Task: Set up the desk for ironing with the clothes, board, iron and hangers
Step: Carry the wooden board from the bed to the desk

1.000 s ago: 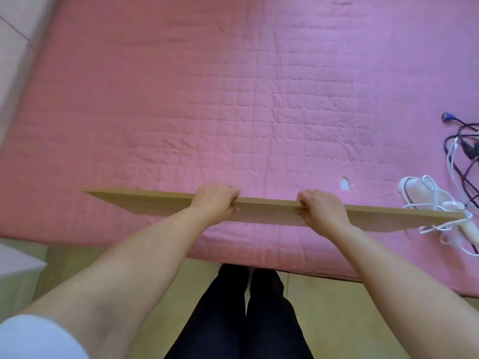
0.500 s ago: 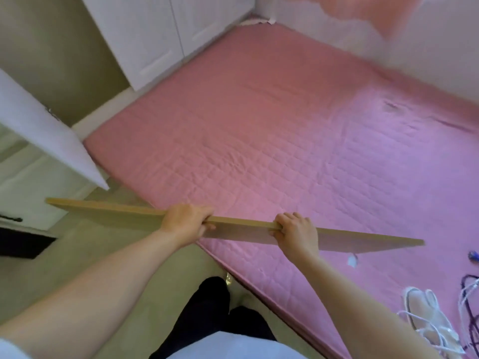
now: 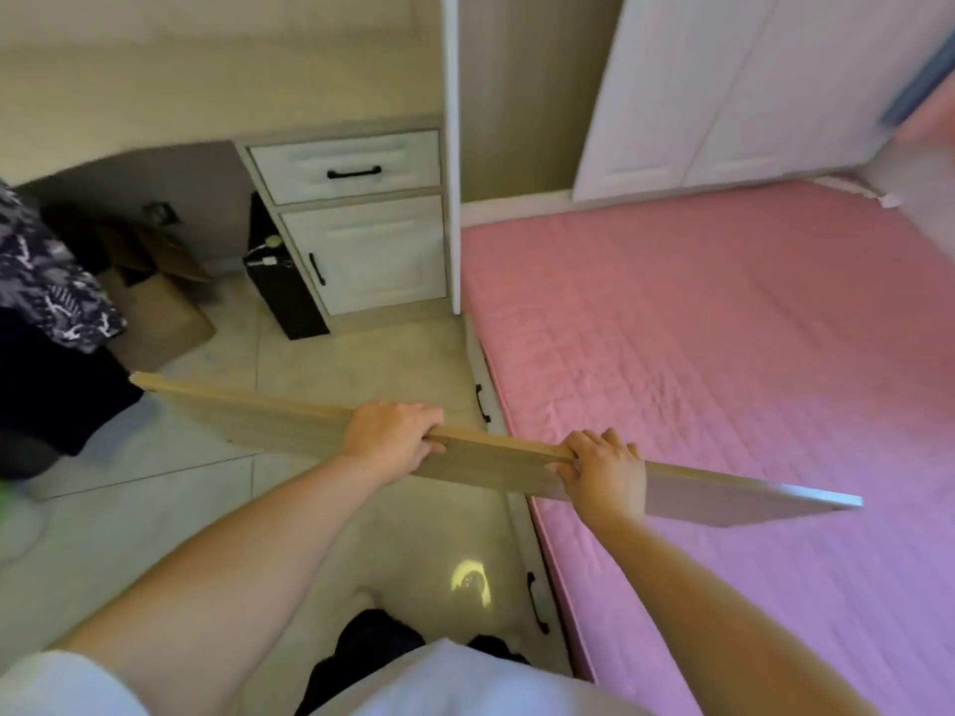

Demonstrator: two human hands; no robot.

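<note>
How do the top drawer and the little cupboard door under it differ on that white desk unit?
The drawer is wide and low, while the cupboard door below it is taller. The drawer's black handle lies horizontal at its middle; the cupboard door's black handle stands upright near its left edge. Both are white, panelled and closed.

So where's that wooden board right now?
In the head view, the board is held in the air by the left hand and right hand, spanning the tiled floor and the pink mattress edge.
</note>
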